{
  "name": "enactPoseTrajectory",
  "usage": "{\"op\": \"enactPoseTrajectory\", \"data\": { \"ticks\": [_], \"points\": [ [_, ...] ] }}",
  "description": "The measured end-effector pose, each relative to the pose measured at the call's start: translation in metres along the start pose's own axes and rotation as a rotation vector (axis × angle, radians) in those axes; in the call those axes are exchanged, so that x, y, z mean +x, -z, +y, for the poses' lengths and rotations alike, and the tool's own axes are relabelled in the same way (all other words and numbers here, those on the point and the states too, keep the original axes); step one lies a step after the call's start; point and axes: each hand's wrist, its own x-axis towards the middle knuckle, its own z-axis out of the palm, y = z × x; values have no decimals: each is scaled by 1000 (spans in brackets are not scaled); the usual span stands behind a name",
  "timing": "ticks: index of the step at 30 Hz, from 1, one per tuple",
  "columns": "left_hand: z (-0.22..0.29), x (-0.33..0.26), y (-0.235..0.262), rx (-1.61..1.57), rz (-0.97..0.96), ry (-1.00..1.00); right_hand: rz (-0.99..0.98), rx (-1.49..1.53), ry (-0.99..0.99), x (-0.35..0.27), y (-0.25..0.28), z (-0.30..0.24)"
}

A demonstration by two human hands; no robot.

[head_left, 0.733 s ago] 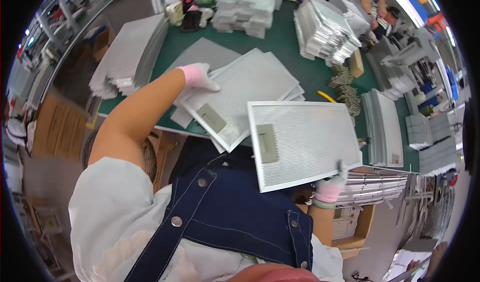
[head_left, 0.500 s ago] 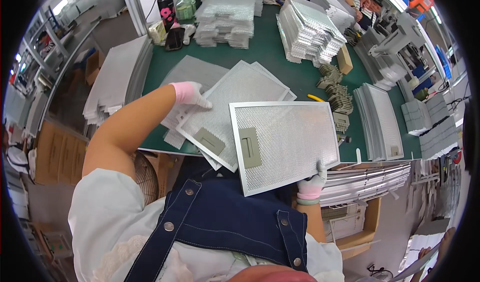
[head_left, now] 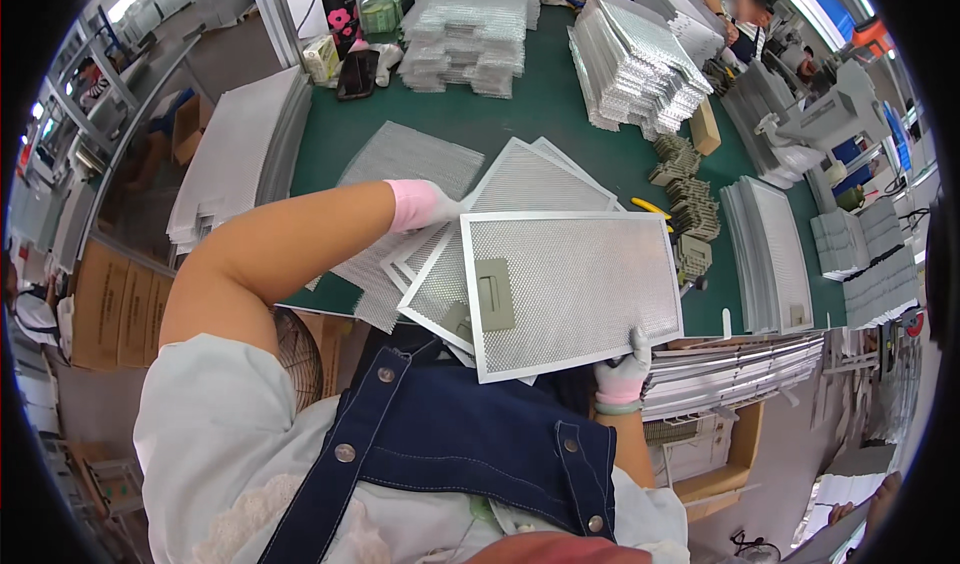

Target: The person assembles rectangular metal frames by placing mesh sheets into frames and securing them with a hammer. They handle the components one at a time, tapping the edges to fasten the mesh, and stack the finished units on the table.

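Compared with the frames just before: left hand [head_left: 432, 207] has moved rightward, now at the upper-left corner of the framed mesh panel [head_left: 585, 284]. The lower framed panels [head_left: 515, 176] have shifted right too, so the top panel covers more of them. The top panel itself has stayed at nearly the same place and tilt.

Hands: apart, both in white gloves with pink cuffs. Right hand [head_left: 624, 372] clamped on the top panel's lower edge near its right corner, thumb on the upper face. Left hand lies over the left edges of the lower panels; fingers partly hidden, cannot tell whether closed on an edge.

Position: top panel in front of the torso, over the near edge of the green bench [head_left: 545, 114], grey-green handle plate [head_left: 494, 296] at its left end. Loose mesh sheets [head_left: 410, 159] lie beyond the left hand; yellow-handled tool [head_left: 650, 207] just beyond the panel's upper-right corner.
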Motion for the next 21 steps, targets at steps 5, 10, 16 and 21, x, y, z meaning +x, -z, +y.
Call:
{"op": "enactPoseTrajectory", "data": {
  "ticks": [5,10,16,21],
  "points": [
    [-9,6,-9,-233,-6,-42,120,35,-5,-13,-50,-9],
    [-1,-10,2,-298,-94,-377,58,47,-34,-7,-23,-7],
    [-3,1,-11,42,-25,-558,-52,127,-71,-7,-23,-4],
    [-8,0,-25,-214,-78,-525,152,78,-64,-15,-46,-17]
  ]
}}
